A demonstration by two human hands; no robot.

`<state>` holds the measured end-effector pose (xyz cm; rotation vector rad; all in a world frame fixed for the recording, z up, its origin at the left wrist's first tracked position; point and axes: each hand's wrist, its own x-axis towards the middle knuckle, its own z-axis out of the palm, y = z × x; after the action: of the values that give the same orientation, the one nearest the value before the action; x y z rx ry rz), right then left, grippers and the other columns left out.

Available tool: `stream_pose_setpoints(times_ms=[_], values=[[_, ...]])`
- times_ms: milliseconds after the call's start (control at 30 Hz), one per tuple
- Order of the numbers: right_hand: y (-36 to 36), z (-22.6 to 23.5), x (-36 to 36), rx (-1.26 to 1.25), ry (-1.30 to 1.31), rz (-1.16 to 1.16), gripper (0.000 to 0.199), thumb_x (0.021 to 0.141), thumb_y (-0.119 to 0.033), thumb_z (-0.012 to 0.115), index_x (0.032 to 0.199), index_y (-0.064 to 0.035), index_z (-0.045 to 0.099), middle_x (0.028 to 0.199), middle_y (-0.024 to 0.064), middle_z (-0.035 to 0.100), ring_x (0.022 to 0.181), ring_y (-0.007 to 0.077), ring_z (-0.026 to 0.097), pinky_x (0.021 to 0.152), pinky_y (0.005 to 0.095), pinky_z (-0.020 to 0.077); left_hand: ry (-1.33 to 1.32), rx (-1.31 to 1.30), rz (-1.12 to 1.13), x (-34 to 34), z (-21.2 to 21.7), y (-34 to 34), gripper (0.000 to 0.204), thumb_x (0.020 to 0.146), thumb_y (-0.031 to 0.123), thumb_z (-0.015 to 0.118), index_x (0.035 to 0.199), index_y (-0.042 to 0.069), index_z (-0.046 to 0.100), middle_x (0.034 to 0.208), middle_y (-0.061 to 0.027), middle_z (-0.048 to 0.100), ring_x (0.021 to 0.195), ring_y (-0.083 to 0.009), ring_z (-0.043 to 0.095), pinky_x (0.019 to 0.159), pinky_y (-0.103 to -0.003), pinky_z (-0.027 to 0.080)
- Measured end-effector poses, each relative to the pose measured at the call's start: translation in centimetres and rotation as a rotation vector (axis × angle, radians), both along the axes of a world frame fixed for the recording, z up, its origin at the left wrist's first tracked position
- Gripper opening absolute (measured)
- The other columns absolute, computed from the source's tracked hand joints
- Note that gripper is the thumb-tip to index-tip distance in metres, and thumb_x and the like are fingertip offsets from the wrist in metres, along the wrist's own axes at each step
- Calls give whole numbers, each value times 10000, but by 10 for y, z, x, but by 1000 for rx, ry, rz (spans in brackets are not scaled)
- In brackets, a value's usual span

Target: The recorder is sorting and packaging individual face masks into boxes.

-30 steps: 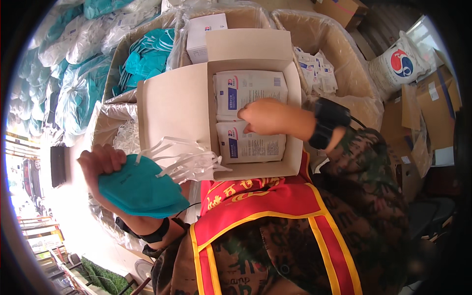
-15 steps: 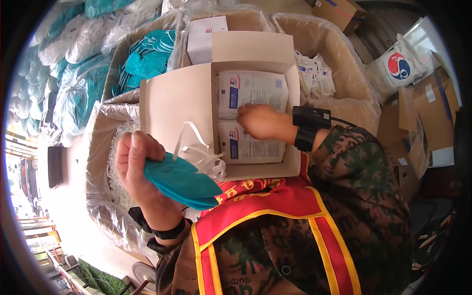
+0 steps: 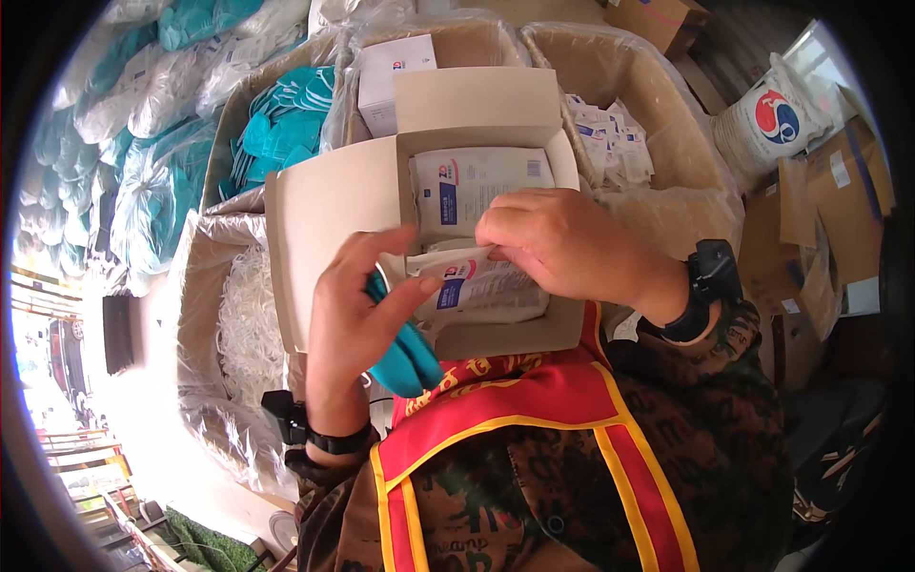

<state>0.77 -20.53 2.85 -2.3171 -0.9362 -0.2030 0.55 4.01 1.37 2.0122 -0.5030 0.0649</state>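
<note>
My left hand (image 3: 353,310) keeps teal face masks (image 3: 405,360) tucked beneath its palm, partly hidden by the hand. Its thumb and forefinger are spread beside a white printed packet (image 3: 467,282). My right hand (image 3: 548,234) pinches the upper edge of that packet, which tilts up a little inside an open cardboard box (image 3: 486,341). Behind it in the same box lies another flat white packet (image 3: 448,195), printed in blue and pink.
Plastic-lined cartons surround the box: one with teal masks (image 3: 286,124), one with small white sachets (image 3: 610,143), one with white straps (image 3: 250,305). A white box (image 3: 396,76) stands behind. Bagged masks (image 3: 157,181) pile up at left; a white sack (image 3: 772,119) stands right.
My left hand has moved right with the masks to the box, its thumb and forefinger now spread. My right hand has lifted the near packet's edge.
</note>
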Motion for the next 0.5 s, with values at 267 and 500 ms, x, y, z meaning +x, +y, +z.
stream_pose_setpoints(times_ms=[267,500], values=[[-1,-5,-7,-94,-604,-192,158,809,-94,591,943,-15,615,940,95,603,912,272,615,780,365,515,126,-294,200,-2,-10,-40,107,876,84,706,889,-19,678,715,0,617,643,-44,513,568,-209,408],[-6,-4,-8,142,-135,-123,153,768,-118,699,826,-46,578,846,102,577,850,314,601,714,397,496,102,-255,69,-7,-7,-46,128,891,112,702,864,-9,673,680,6,606,643,-41,508,568,-209,408]])
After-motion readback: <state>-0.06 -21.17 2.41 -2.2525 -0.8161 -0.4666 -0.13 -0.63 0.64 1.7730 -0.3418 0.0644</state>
